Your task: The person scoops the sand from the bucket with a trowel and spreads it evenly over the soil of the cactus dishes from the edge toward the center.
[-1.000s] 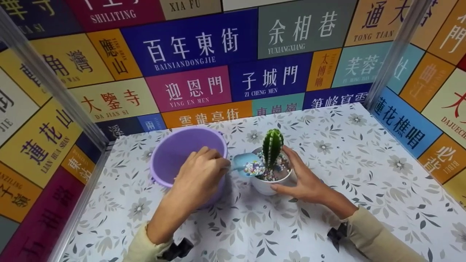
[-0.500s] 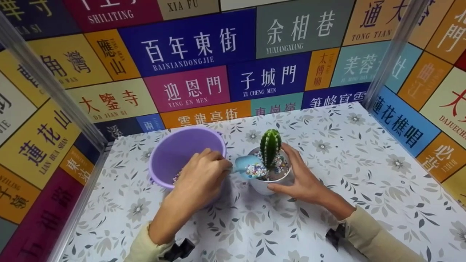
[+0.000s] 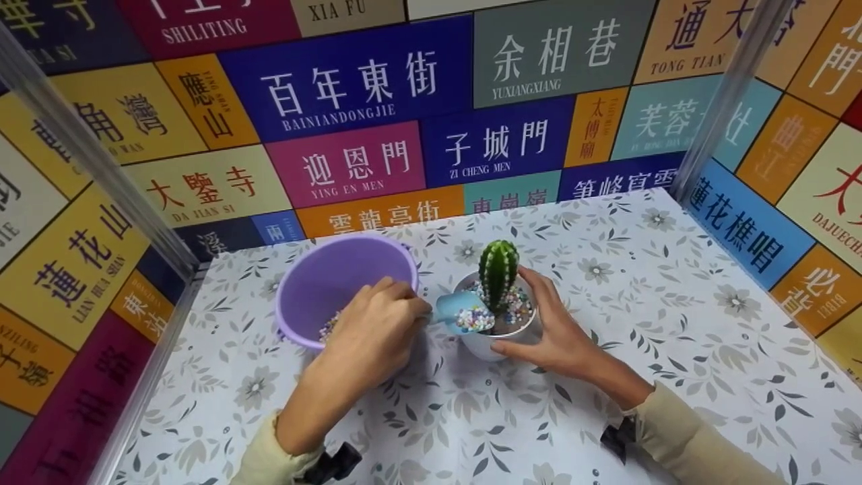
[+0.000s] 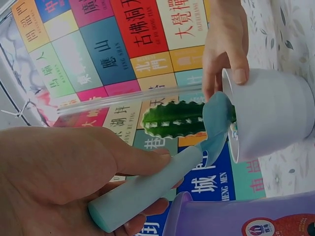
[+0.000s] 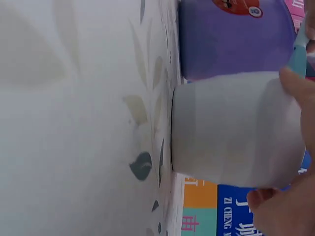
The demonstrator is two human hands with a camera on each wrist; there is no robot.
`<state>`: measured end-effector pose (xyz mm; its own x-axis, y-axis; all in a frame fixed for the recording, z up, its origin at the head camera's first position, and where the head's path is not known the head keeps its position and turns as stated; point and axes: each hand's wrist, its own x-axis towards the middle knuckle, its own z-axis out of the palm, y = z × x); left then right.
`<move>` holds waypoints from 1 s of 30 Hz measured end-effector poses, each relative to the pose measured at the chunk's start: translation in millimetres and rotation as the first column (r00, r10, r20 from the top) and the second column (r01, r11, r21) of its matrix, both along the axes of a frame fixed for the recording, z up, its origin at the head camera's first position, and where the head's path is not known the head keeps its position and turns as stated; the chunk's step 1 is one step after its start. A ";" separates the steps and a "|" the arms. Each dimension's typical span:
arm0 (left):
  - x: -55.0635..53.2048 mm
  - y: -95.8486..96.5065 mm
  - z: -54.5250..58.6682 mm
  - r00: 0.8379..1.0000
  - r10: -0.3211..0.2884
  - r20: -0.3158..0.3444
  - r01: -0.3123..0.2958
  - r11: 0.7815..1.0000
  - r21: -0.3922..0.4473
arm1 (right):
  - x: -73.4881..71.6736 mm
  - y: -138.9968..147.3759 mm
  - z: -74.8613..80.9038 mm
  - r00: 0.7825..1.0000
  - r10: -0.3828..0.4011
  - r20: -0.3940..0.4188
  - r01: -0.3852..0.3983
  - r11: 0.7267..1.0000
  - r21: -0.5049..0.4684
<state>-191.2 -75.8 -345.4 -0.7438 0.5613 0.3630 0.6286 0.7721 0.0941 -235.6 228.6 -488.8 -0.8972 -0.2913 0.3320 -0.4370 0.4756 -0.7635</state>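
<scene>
My left hand (image 3: pixel 374 330) grips the pale blue handle of a small scoop (image 4: pixel 152 187), its thumb lying along the handle. Colourful pebbles (image 3: pixel 474 318) fill the front of the scoop's blade, which sits over the left rim of a white flower pot (image 3: pixel 486 347). A ribbed green cactus (image 3: pixel 499 273) stands upright in the pot, with more pebbles around its base on brownish soil. Thumb and fingers of my right hand (image 3: pixel 562 333) hold the pot at its right side near the rim. In the right wrist view, the white pot (image 5: pixel 236 130) rests on the table.
A purple bucket (image 3: pixel 296 303) with pebbles at its bottom stands left of the pot, partly behind my left hand. A floral cloth (image 3: pixel 606 269) covers the table. Colourful sign-printed walls (image 3: pixel 357 81) enclose the back and sides.
The scoop has shifted slightly right and down over the pot rim, pebbles still in it. My right hand and the pot have moved a little left. More pebbles show in the bucket.
</scene>
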 end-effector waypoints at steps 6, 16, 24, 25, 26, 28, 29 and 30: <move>0.2 0.6 -1.1 1.000 -0.009 -0.023 0.009 1.000 0.002 | -2.2 6.3 1.7 0.997 0.071 0.039 -0.069 0.997 -0.043; 0.1 2.0 2.6 0.999 -0.032 0.010 0.032 0.999 -0.004 | 0.7 -1.4 0.8 0.999 -0.006 -0.038 0.006 1.000 0.005; -4.0 5.5 4.6 0.994 -0.060 0.097 0.058 0.998 0.026 | -0.5 -2.0 -1.6 0.998 -0.008 -0.058 0.009 1.000 0.010; -4.3 6.1 4.3 0.993 -0.060 0.102 0.058 0.998 0.024 | -0.5 -2.0 -1.7 0.998 -0.006 -0.061 0.006 1.000 0.008; -4.7 6.7 3.9 0.993 -0.060 0.106 0.058 0.998 0.023 | -0.7 -2.0 -2.0 0.998 -0.004 -0.065 0.004 1.000 0.006; -5.6 7.6 3.0 0.991 -0.065 0.114 0.062 0.998 0.022 | -0.9 -1.9 -2.3 0.997 -0.001 -0.073 0.001 1.000 0.004; -6.3 8.0 2.2 0.991 -0.072 0.111 0.070 0.997 0.024 | -0.9 -1.9 -2.3 0.997 0.003 -0.078 -0.002 1.000 0.002; -7.0 8.3 1.4 0.991 -0.080 0.107 0.077 0.997 0.027 | -0.9 -1.8 -2.3 0.997 0.005 -0.082 -0.005 1.000 0.003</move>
